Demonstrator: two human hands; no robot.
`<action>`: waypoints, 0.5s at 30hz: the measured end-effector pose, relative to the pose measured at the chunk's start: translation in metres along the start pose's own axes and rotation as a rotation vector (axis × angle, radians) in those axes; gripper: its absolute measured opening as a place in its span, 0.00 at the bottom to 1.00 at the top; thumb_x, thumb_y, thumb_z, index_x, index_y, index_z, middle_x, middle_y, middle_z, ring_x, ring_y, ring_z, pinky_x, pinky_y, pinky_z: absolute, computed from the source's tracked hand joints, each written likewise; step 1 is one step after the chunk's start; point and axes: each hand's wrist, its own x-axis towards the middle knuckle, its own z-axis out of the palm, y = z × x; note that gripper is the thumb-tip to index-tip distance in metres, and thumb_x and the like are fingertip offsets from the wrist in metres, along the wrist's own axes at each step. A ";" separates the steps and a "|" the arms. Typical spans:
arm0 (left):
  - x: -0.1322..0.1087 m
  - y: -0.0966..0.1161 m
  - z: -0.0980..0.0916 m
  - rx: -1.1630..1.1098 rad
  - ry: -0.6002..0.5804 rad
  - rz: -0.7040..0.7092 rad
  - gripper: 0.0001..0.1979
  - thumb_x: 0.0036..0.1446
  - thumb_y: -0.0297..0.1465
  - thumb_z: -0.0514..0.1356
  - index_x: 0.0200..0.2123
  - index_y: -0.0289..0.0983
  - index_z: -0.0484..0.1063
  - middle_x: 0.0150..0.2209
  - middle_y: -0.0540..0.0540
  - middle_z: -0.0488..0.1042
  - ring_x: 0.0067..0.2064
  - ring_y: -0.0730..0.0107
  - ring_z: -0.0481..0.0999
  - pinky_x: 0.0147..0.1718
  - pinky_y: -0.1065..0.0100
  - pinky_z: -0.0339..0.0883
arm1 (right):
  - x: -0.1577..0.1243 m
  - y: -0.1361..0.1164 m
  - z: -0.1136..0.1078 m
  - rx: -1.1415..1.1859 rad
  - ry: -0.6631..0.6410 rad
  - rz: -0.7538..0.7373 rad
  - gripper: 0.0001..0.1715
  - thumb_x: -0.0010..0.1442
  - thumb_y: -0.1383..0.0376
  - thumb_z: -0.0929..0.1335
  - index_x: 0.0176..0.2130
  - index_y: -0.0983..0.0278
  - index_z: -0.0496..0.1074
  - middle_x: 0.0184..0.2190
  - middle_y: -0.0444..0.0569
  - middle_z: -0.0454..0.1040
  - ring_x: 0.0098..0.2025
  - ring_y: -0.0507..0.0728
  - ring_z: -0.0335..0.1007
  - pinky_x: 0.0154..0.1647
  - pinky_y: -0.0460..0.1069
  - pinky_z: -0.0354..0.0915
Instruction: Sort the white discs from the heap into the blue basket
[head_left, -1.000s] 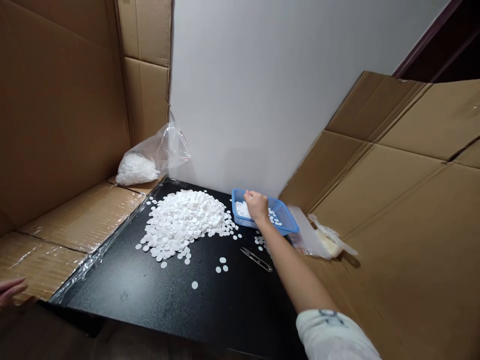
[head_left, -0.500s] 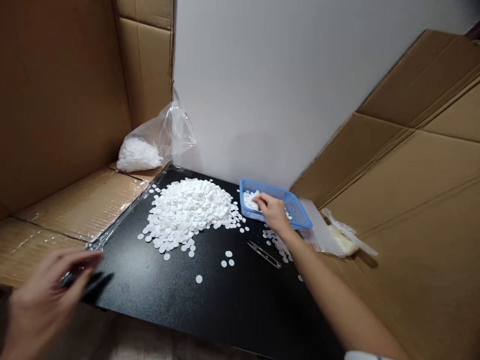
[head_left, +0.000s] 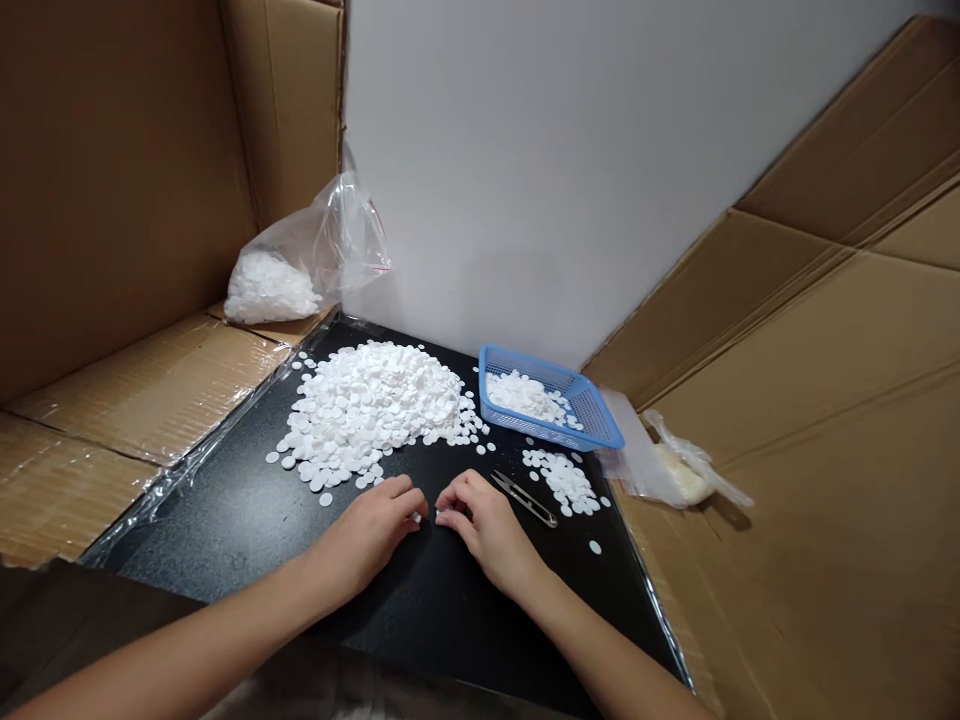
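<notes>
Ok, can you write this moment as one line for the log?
left hand: curled, near white disc pile | right hand: curled, beside metal snips | grip: unclear | blue basket: holds more discs

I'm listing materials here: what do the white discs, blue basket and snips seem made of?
White discs: matte, opaque; paper, felt or plastic, the look leaves it open. Blue basket: probably moulded plastic, semi-gloss, with evenly perforated walls. Snips: likely metal, satin grey with a dull sheen.
</notes>
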 end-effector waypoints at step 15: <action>0.023 0.002 -0.001 -0.174 0.050 -0.053 0.15 0.58 0.19 0.51 0.46 0.36 0.68 0.36 0.46 0.78 0.35 0.66 0.79 0.34 0.67 0.75 | -0.008 -0.002 0.017 -0.039 0.104 -0.028 0.09 0.59 0.75 0.71 0.33 0.62 0.70 0.35 0.46 0.69 0.38 0.57 0.67 0.40 0.51 0.65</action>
